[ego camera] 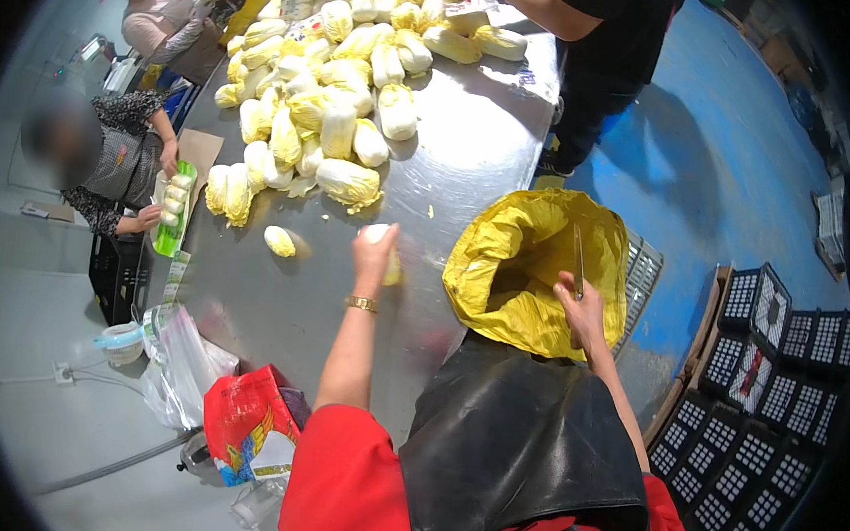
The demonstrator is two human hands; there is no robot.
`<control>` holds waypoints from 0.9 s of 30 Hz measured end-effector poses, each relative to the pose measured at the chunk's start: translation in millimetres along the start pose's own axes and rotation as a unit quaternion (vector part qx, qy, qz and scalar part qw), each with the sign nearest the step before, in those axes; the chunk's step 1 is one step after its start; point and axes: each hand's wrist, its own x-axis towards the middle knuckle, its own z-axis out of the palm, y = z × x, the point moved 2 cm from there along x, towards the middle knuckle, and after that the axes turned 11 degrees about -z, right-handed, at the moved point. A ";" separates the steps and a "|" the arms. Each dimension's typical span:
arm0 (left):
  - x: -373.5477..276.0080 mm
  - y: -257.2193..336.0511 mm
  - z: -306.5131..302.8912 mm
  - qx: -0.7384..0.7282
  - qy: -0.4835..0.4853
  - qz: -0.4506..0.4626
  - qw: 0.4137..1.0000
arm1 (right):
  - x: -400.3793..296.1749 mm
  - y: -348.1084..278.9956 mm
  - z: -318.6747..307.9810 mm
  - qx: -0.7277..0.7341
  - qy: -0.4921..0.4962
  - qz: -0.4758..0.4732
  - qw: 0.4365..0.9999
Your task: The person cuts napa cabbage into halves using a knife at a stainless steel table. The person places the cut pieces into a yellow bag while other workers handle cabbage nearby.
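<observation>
Over the steel table point(303, 286), my left hand point(374, 257) grips a napa cabbage point(392, 269), mostly covered by my fingers. A small trimmed cabbage heart point(279, 241) lies on the metal to its left. My right hand point(580, 308) holds a knife point(578, 257), its thin blade pointing away from me. Beneath that hand gapes the mouth of a yellow woven sack point(468, 270), its inside dark. A large heap of pale yellow napa cabbages point(345, 125) covers the far part of the table; one cabbage point(348, 183) sits at its near edge.
At the left, a person point(127, 158) handles a green tray point(171, 207) of small cabbages. Another person point(601, 40) in dark clothes stands far right. Black plastic crates point(756, 392) are stacked on the right. A red bag point(249, 419) and plastic bags point(178, 365) sit at the left edge.
</observation>
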 end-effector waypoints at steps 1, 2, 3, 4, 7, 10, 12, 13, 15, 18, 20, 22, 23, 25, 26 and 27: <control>17.0 -9.4 -27.9 0.115 0.079 0.115 0.983 | -2.6 0.5 5.0 0.028 -0.010 0.017 0.999; 23.3 -4.6 -47.8 0.183 0.129 0.083 0.971 | -6.1 10.5 9.2 0.062 -0.048 0.073 0.994; 28.8 1.2 -67.0 0.251 0.178 0.051 0.950 | -10.7 -10.6 10.2 0.146 -0.068 0.135 0.978; 42.3 -4.1 -89.7 0.310 0.213 0.044 0.926 | -14.0 -11.3 14.3 0.173 -0.082 0.138 0.972; 56.2 -1.4 -125.5 0.466 0.332 -0.043 0.819 | -27.6 -16.2 22.9 0.240 -0.114 0.153 0.952; 69.2 15.6 -119.0 0.420 0.359 0.086 0.829 | -39.9 -23.8 24.6 0.244 -0.143 0.143 0.948; 84.9 33.1 -98.5 0.314 0.309 0.057 0.896 | -43.9 -29.8 22.2 0.256 -0.135 0.130 0.948; 95.1 39.6 -86.9 0.276 0.289 0.012 0.917 | -45.4 -32.5 19.9 0.259 -0.133 0.123 0.949; 109.7 56.4 -59.0 0.227 0.232 -0.034 0.945 | -52.1 -29.8 15.7 0.272 -0.150 0.158 0.937; 118.5 71.8 -34.4 0.219 0.210 -0.056 0.951 | -66.4 -14.6 19.3 0.234 -0.195 0.143 0.942; 124.7 67.5 -28.2 0.246 0.295 -0.080 0.920 | -65.2 -17.3 10.7 0.241 -0.183 0.210 0.930; 144.9 38.7 -39.7 0.093 0.218 -0.063 0.969 | -61.5 -19.9 6.4 0.250 -0.163 0.242 0.923; 147.8 29.4 -41.8 0.018 0.175 -0.054 0.983 | -58.7 -19.7 3.2 0.242 -0.145 0.224 0.933; 109.8 47.9 -27.2 -0.146 0.002 -0.082 0.986 | -57.5 -18.7 -2.8 0.228 -0.098 0.192 0.949; 91.5 51.7 -22.8 -0.204 -0.058 -0.062 0.975 | -57.1 -14.5 -6.9 0.224 -0.086 0.152 0.959; 70.7 58.6 -15.3 -0.262 -0.119 -0.043 0.957 | -57.0 -10.0 -11.9 0.210 -0.084 0.141 0.964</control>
